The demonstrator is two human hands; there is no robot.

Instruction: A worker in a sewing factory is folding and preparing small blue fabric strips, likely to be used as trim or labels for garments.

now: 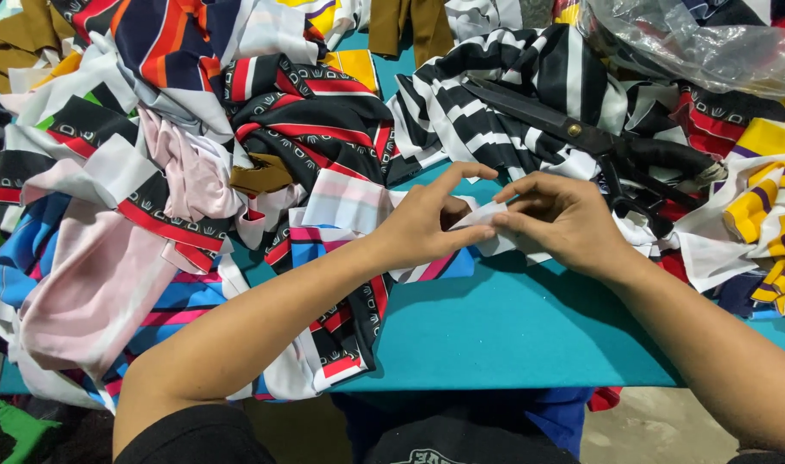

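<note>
My left hand (429, 222) and my right hand (564, 222) meet over the middle of a teal table (513, 331). Both pinch a small white fabric piece (487, 215) between thumb and fingers. My left index finger points out over the cloth. Just beyond my right hand lie large black scissors (599, 137) on a black-and-white striped cloth (495, 94). Under my left wrist sit pink, blue and white striped scraps (341, 210).
Heaps of fabric scraps cover the left side, pink (92, 283), black with red bands (315, 112), navy and orange (169, 43). Yellow-and-purple striped pieces (770, 215) lie at right. A clear plastic bag (702, 39) sits top right. The table's near edge runs along the bottom.
</note>
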